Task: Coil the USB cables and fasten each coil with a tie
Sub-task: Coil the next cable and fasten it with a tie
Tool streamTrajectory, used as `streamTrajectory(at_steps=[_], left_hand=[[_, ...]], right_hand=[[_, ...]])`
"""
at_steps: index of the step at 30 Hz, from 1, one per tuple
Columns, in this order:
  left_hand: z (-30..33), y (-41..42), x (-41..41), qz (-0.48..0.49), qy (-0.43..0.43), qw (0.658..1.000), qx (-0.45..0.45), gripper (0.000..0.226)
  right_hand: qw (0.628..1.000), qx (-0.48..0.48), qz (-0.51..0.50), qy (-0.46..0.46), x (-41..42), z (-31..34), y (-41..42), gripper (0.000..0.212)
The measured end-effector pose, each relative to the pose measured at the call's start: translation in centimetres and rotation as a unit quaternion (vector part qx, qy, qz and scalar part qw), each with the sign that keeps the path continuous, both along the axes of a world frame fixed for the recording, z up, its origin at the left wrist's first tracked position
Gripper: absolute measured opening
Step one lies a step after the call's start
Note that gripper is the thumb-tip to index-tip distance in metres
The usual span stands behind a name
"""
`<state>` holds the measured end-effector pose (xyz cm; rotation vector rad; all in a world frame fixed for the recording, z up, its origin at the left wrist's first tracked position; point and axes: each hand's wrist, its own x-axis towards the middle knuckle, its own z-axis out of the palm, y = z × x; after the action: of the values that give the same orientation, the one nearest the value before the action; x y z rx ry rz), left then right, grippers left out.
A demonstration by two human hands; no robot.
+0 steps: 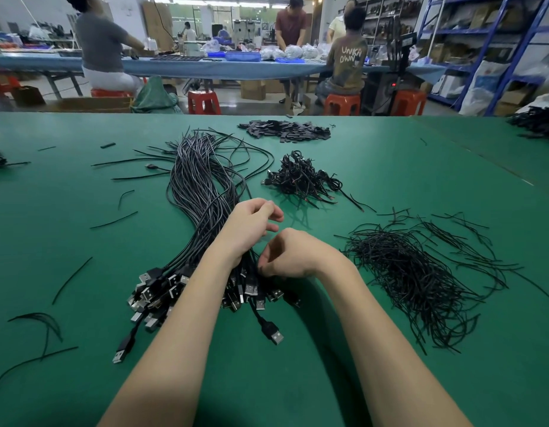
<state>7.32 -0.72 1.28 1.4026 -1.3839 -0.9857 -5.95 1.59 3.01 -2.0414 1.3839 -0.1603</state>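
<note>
The loose USB cables [202, 192] lie in a long bundle on the green desk [82, 241], plug ends [162, 288] fanned out toward you, bare tails trailing away. Your left hand [251, 223] hovers over the bundle with fingers loosely curled and holding nothing that can be seen. Your right hand [288, 257] is curled down among the plugs; whether its grip has closed on a cable you cannot tell.

These cables look light, limp and a little springy, so a coil will likely try to open. Take 1 by its hard plug, which gives the firmest hold, and draw it clear. The ties [405, 272] at your right are thin and will tangle. Finished coils [301, 177] sit beyond.
</note>
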Motion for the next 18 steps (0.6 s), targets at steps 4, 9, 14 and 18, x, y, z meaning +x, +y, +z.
streamTrajectory(at_steps=[4,9,14,18], left_hand=[[-0.1,0.0,0.3,-0.002,-0.007,1.0,-0.001,0.031],[0.4,0.2,0.3,-0.049,-0.086,0.994,-0.042,0.033],[0.7,1.1,-0.4,-0.082,-0.23,0.969,-0.027,0.058],[1.4,1.2,-1.6,-0.071,-0.129,0.988,-0.037,0.05]], right_hand=[[1.0,0.01,-0.001,0.024,0.0,0.2,0.2,0.011],[0.952,0.12,-0.114,-0.258,-1.7,1.0,0.2,0.007],[0.733,0.239,-0.208,-0.602,-3.7,1.9,-0.8,0.01],[0.633,0.209,-0.17,-0.726,-4.4,1.9,-1.2,0.038]])
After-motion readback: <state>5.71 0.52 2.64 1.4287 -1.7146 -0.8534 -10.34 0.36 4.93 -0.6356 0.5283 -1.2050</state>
